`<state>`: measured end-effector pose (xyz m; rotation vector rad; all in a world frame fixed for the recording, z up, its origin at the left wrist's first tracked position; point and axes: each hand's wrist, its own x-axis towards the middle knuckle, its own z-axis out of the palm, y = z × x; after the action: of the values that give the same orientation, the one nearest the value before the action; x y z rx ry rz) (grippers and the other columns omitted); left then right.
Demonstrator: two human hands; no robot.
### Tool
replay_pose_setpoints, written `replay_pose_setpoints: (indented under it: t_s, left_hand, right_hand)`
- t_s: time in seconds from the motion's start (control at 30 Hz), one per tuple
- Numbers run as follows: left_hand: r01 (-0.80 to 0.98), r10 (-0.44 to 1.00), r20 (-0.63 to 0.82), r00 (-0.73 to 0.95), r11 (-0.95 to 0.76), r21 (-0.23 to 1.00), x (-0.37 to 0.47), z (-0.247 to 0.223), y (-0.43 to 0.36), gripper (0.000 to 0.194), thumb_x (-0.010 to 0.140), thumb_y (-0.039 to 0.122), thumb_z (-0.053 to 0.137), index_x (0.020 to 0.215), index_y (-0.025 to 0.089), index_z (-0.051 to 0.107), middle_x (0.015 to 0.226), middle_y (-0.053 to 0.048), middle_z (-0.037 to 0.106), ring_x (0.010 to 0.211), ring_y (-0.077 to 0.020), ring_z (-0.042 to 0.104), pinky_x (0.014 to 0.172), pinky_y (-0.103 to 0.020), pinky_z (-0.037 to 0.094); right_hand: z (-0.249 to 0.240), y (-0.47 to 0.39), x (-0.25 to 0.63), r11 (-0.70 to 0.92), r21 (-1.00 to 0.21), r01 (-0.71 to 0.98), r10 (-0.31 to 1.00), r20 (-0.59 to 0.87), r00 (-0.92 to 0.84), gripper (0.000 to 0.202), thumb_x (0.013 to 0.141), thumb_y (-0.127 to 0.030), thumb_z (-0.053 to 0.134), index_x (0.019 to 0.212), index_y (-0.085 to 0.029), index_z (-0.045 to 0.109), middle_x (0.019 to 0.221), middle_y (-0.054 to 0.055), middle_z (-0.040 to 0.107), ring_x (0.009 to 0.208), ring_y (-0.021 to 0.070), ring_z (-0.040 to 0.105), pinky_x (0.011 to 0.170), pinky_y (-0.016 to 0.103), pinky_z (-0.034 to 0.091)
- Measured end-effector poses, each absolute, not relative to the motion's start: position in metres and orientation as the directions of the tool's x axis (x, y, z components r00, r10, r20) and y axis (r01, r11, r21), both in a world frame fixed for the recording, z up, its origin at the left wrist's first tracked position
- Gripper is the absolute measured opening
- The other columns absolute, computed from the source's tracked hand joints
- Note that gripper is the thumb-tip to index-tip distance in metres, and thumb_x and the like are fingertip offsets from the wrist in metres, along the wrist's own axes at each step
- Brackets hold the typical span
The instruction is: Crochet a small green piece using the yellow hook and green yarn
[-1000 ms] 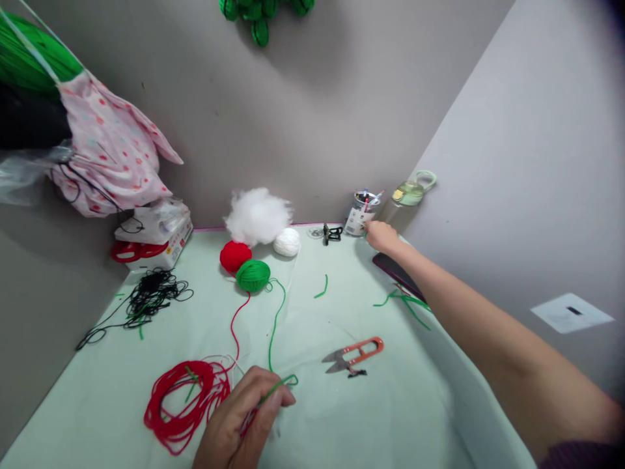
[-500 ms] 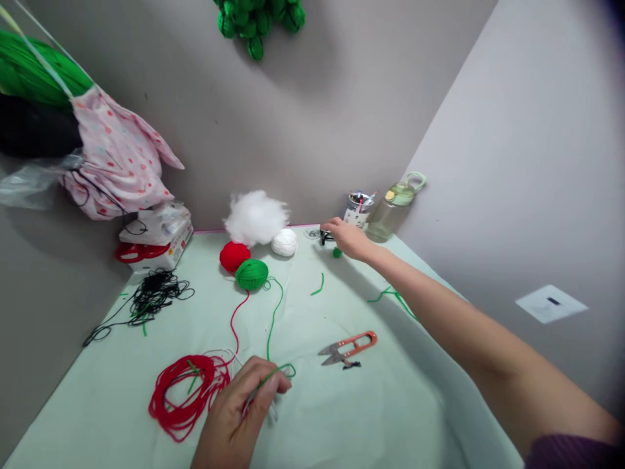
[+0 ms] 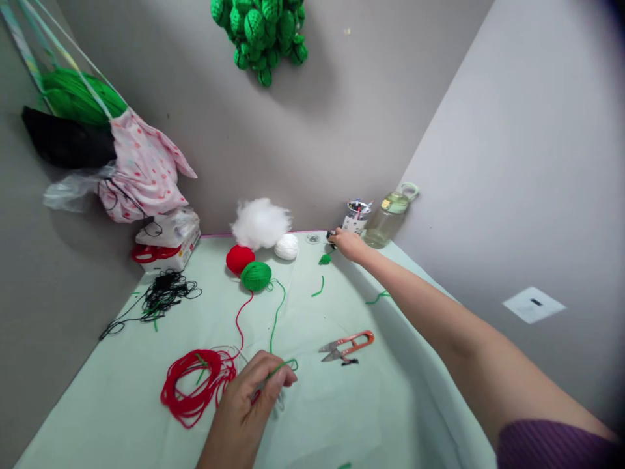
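My left hand [image 3: 256,394] is closed in a pinch at the front of the table. Green yarn [image 3: 290,365] loops out between its thumb and forefinger, and a bit of red and white strand shows beneath the fingers. At the back, my right hand [image 3: 347,244] reaches out with its fingers bent around a small black object [image 3: 331,236], whose kind I cannot make out. Just below it lies a small green yarn piece [image 3: 325,259]. The green yarn ball [image 3: 256,276], with its strand running toward my left hand, rests against a red yarn ball [image 3: 239,259].
Orange-handled thread snips [image 3: 359,339] lie mid-table. A coil of red yarn [image 3: 176,397] and tangled black yarn [image 3: 166,293] are on the left. White stuffing [image 3: 261,223] and a white yarn ball [image 3: 286,247] sit behind. A pen cup [image 3: 355,218] and a bottle [image 3: 385,221] stand back right.
My right hand has shifted slightly at the back, and the black object now shows at its fingertips. The green piece sits a little further left. The head view has tilted up a little.
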<state>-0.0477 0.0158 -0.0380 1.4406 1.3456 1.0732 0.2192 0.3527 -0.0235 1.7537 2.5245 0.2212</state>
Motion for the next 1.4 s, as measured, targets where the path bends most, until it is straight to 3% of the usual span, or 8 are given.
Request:
replay_pose_setpoints:
  t_s: [0.4,0.53,0.7,0.9,1.0,1.07,1.2,1.4]
  left_hand:
    - [0.236,0.997,0.033,0.068,-0.048,0.970,-0.046,-0.035,0.014,0.034,0.101,0.047,0.057,0.082,0.025,0.075,0.087,-0.005,0.071,0.079,-0.0209,0.066,0.074,-0.027,0.051]
    - [0.188,1.000,-0.012,0.000,0.012,0.982,-0.044,-0.033,0.013,0.035,0.099,0.049,0.060,0.079,0.025,0.075,0.085,-0.004,0.070,0.080,-0.0210,0.064,0.077,-0.028,0.050]
    - [-0.113,0.971,-0.239,0.008,0.238,0.965,-0.050,-0.031,0.015,0.038,0.096,0.057,0.064,0.088,0.023,0.081,0.103,-0.007,0.077,0.105,-0.0251,0.069,0.097,-0.035,0.054]
    - [-0.646,0.943,-0.332,-0.019,0.242,0.724,-0.048,-0.026,0.018,0.031,0.096,0.048,0.069,0.103,0.021,0.082,0.129,-0.012,0.075,0.136,-0.0294,0.060,0.115,-0.045,0.050]
    - [-0.633,0.948,-0.317,-0.019,0.234,0.738,-0.043,-0.026,0.016,0.031,0.099,0.048,0.065,0.113,0.024,0.081,0.143,-0.010,0.069,0.145,-0.0281,0.052,0.115,-0.043,0.049]
    - [-0.603,0.958,-0.285,-0.013,0.220,0.767,-0.037,-0.027,0.012,0.032,0.099,0.048,0.065,0.117,0.026,0.080,0.145,-0.008,0.068,0.144,-0.0274,0.053,0.113,-0.040,0.049]
    - [-0.549,0.975,-0.221,-0.011,0.179,0.816,-0.027,-0.025,0.006,0.032,0.097,0.046,0.070,0.117,0.023,0.081,0.135,-0.009,0.073,0.131,-0.0272,0.061,0.107,-0.037,0.051]
    - [-0.476,0.981,-0.179,0.077,0.194,0.858,-0.028,-0.020,0.005,0.036,0.096,0.050,0.069,0.116,0.022,0.082,0.128,-0.009,0.076,0.112,-0.0237,0.068,0.104,-0.037,0.050]
  right_hand:
    - [0.070,0.365,0.252,0.120,-0.003,0.993,0.872,0.478,-0.104,0.041,0.107,-0.019,0.036,0.139,-0.020,0.061,0.137,0.019,0.059,0.109,0.0323,0.067,0.092,0.044,0.050]
    - [0.074,0.375,0.263,0.085,-0.089,0.992,0.911,0.409,-0.041,0.036,0.097,-0.015,0.052,0.127,-0.018,0.071,0.119,0.018,0.068,0.101,0.0292,0.068,0.090,0.039,0.049]
    - [0.066,0.348,0.247,0.173,-0.235,0.956,0.910,0.410,-0.064,0.050,0.096,-0.012,0.046,0.143,-0.015,0.062,0.136,0.021,0.064,0.106,0.0290,0.066,0.092,0.039,0.048]
    - [0.056,0.241,0.197,0.354,-0.506,0.787,0.935,0.194,-0.296,0.032,0.098,-0.033,0.055,0.109,-0.017,0.080,0.079,0.004,0.075,0.054,0.0120,0.048,0.055,0.026,0.041]
    - [0.045,0.170,0.168,0.276,-0.840,0.468,0.797,-0.072,-0.600,0.030,0.094,-0.040,0.062,0.102,-0.019,0.081,0.067,-0.001,0.068,0.046,0.0082,0.033,0.044,0.025,0.027]
    - [0.033,0.130,0.148,0.145,-0.938,0.315,0.632,-0.157,-0.759,0.025,0.091,-0.040,0.069,0.098,-0.019,0.080,0.069,-0.001,0.067,0.052,0.0093,0.044,0.048,0.024,0.033]
    - [0.006,0.087,0.119,-0.059,-0.994,0.089,0.642,-0.106,-0.760,0.014,0.080,-0.031,0.079,0.087,-0.020,0.075,0.069,-0.004,0.065,0.065,0.0118,0.058,0.066,0.026,0.047]
    - [0.006,0.068,0.139,-0.084,-0.993,0.083,0.771,-0.117,-0.626,0.025,0.082,-0.038,0.078,0.067,-0.018,0.073,0.061,-0.003,0.065,0.050,0.0070,0.037,0.051,0.025,0.029]
